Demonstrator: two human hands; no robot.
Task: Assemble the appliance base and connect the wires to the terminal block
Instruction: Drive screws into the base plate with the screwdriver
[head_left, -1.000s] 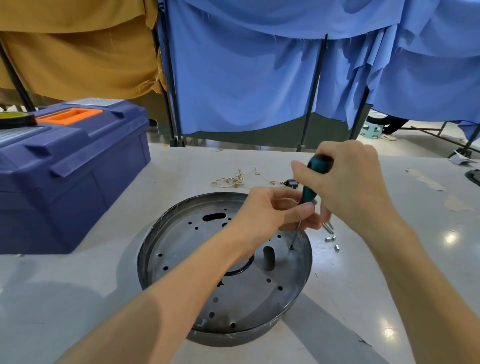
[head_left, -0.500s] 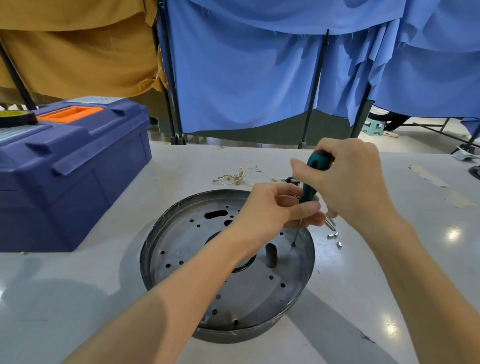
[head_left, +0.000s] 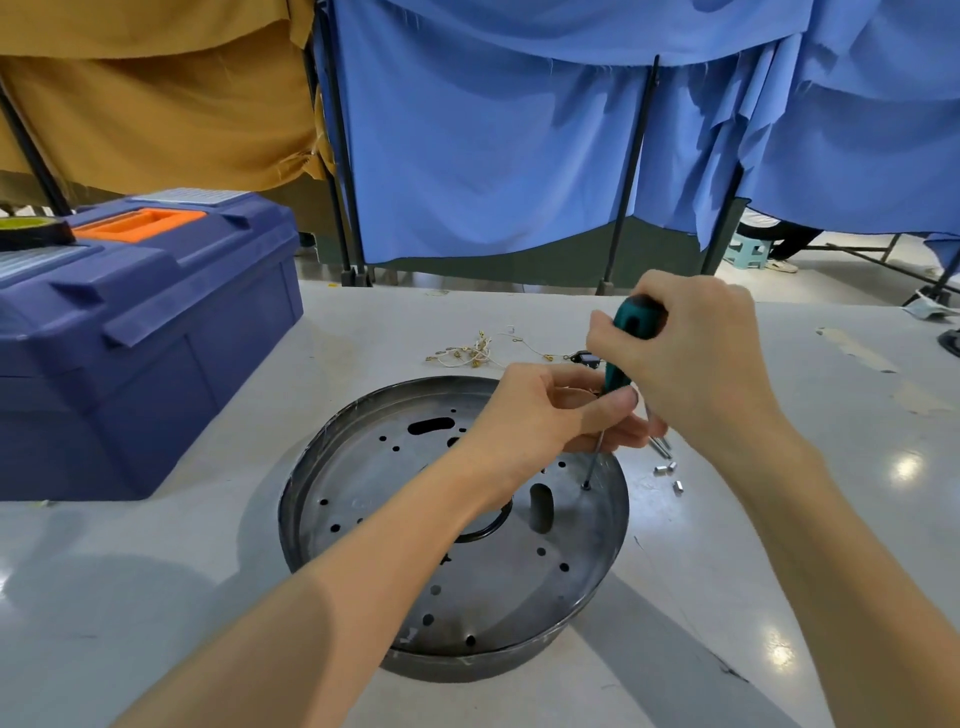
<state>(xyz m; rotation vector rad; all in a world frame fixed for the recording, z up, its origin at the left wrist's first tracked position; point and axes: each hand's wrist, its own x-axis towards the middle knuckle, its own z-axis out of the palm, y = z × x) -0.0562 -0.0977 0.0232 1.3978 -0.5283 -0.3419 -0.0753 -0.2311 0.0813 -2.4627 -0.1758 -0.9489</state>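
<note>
A round dark metal appliance base with many holes lies on the table in front of me. My right hand grips the teal handle of a screwdriver held nearly upright. Its tip stands in a hole near the base's right rim. My left hand reaches over the base and pinches the screwdriver's shaft just under the handle. A bundle of thin wires with gold terminals lies behind the base, with a small black part beside it.
A blue toolbox with an orange handle stands at the left, a tape roll on its lid. Small metal spacers and screws lie just right of the base. Blue and ochre curtains hang behind the table.
The view shifted slightly; both hands stay on the screwdriver, whose tip remains in the same hole at the right of the base.
</note>
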